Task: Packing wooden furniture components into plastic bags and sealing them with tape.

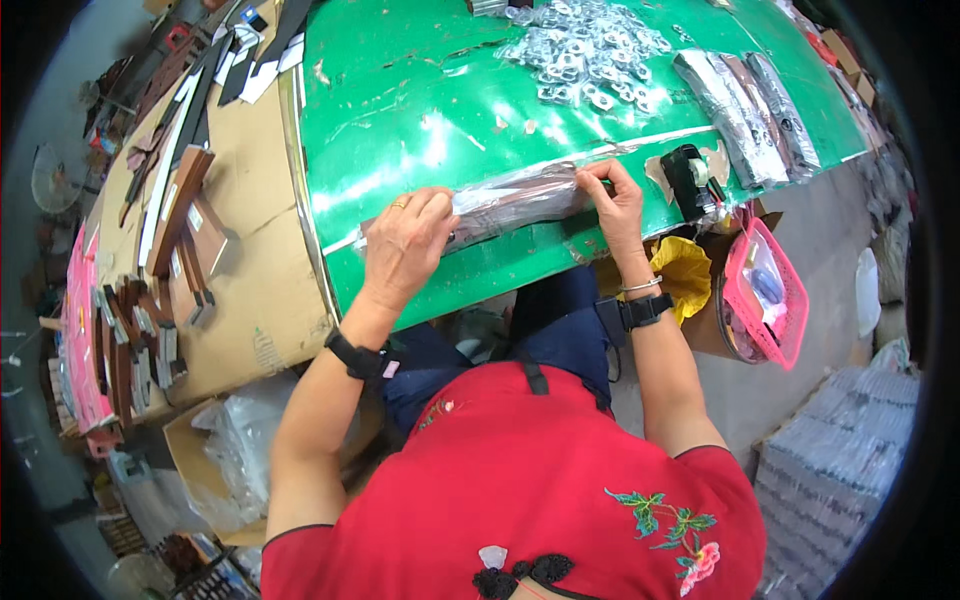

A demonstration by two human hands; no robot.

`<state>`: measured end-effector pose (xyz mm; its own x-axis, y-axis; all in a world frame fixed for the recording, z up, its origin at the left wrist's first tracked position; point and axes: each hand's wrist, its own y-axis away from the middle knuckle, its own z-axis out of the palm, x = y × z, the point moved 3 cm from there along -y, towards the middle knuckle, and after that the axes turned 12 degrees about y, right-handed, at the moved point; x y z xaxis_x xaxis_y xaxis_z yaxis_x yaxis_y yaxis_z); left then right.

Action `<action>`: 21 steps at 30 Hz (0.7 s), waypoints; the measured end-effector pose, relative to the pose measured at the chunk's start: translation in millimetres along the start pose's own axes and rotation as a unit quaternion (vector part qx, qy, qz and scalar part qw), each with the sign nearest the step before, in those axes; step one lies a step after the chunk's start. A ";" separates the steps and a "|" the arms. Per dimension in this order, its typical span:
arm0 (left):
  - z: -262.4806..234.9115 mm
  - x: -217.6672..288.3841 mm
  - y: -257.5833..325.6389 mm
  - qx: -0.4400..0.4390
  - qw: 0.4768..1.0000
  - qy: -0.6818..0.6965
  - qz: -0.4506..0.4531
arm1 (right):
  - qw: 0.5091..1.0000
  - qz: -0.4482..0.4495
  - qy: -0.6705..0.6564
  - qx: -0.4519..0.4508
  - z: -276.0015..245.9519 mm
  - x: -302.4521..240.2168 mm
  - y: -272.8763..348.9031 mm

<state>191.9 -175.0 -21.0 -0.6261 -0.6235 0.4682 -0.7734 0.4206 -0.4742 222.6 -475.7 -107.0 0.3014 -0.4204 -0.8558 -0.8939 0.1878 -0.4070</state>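
A long narrow packet wrapped in clear plastic (510,203) lies across the near part of the green table (420,100). My left hand (407,240) presses down on its left end, fingers curled over the wrap. My right hand (612,200) pinches the packet's right end with thumb and fingertips. A black tape dispenser (690,180) stands just right of my right hand, at the table's edge.
A heap of small clear-bagged metal parts (585,50) lies at the far middle. Several finished wrapped packets (750,110) lie at the right. Brown wooden strips (175,215) cover cardboard at the left. A pink basket (765,295) and a yellow bag (685,275) sit low right.
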 end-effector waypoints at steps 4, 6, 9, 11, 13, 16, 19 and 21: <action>2.0 -1.5 -1.9 0.001 0.999 -0.009 -0.033 | 0.998 0.030 0.006 -0.051 -2.6 -3.8 -6.7; 1.8 -1.2 -2.2 0.008 0.999 -0.012 -0.030 | 0.997 -0.026 0.064 -0.020 -9.9 -23.9 -11.8; 2.6 0.2 -4.0 0.015 1.000 -0.014 -0.022 | 0.962 -0.138 0.221 0.083 -14.6 -68.2 -7.6; 2.3 0.6 -1.4 0.015 0.999 -0.018 -0.023 | 0.940 -0.246 0.236 0.018 6.1 -110.0 6.6; 2.8 -1.6 -3.8 0.018 1.000 -0.019 -0.018 | 0.936 -0.253 0.244 -0.020 36.0 -109.6 13.5; 3.3 -3.3 -1.5 0.015 1.000 -0.013 -0.024 | 0.935 -0.238 0.252 -0.078 44.9 -104.3 11.2; 5.4 2.3 -1.8 0.014 1.000 -0.017 -0.018 | 0.937 -0.227 0.248 -0.092 44.5 -96.0 1.6; 4.5 3.7 1.5 0.016 0.999 -0.030 -0.016 | 0.925 -0.269 0.234 -0.135 46.3 -95.8 -0.4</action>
<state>188.9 -179.6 -23.3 -0.5929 -0.6757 0.4381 -0.7890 0.3785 -0.4840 209.5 -394.4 -39.7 0.6062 -0.7382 -0.2959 -0.7260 -0.3617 -0.5849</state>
